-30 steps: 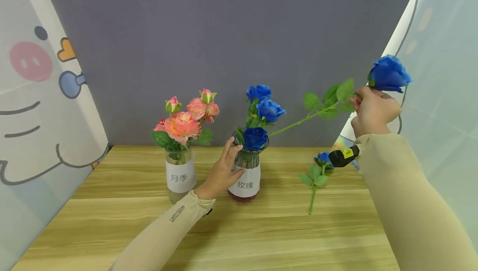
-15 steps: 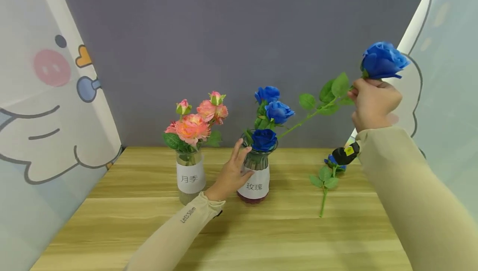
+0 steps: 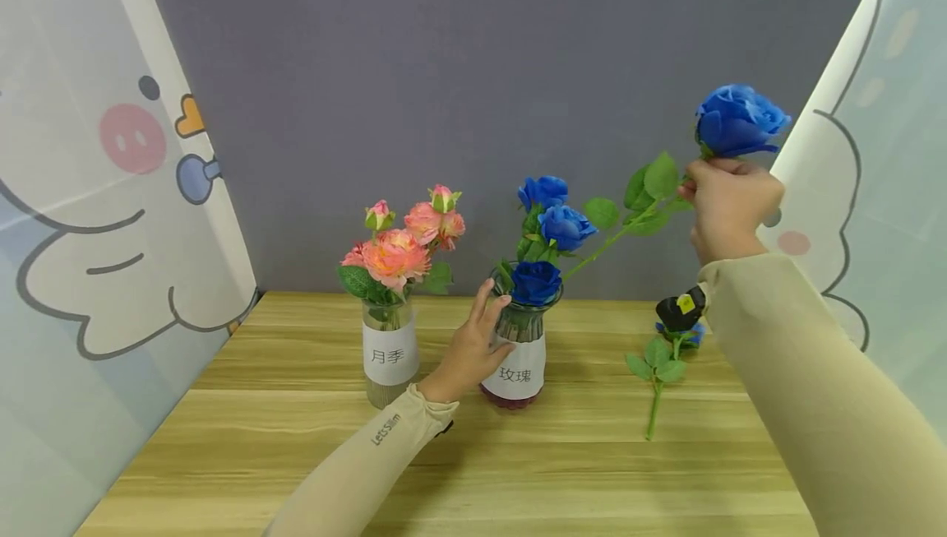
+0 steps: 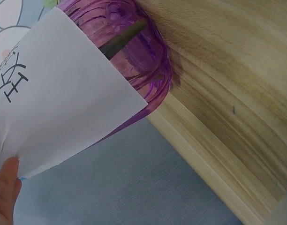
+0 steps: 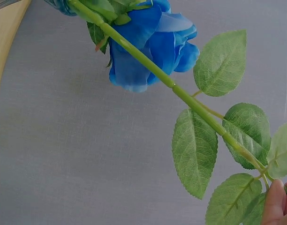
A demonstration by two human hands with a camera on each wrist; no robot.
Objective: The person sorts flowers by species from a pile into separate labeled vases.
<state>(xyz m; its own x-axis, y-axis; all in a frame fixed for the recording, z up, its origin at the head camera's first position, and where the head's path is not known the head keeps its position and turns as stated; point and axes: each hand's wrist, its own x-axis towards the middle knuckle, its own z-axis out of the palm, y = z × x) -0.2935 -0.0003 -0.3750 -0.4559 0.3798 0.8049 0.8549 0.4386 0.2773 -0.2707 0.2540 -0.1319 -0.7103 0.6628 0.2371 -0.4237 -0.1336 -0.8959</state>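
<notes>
In the head view my right hand [image 3: 732, 200] pinches a long-stemmed blue artificial rose [image 3: 740, 119] just below its bloom. Its green stem [image 5: 174, 88] slants down left into the mouth of a ribbed glass vase [image 3: 521, 325]. Several blue roses [image 3: 566, 227] stand in that vase. My left hand [image 3: 469, 349] rests against the vase's left side, fingers fairly straight along the neck and thumb on the white paper label [image 4: 73, 93]. The left wrist view shows the vase's purple base with a stem inside.
Left of my left hand stands a second glass vase [image 3: 385, 397] with pink flowers [image 3: 397, 257] and a labelled paper band. A shorter blue rose [image 3: 657, 372] lies on the wooden table [image 3: 592, 471] at right. A grey panel [image 3: 481, 68] rises behind.
The head view has shifted, so the scene slides right in it. My right hand and the rose have moved left, nearer the vase. My left hand stays on the vase.
</notes>
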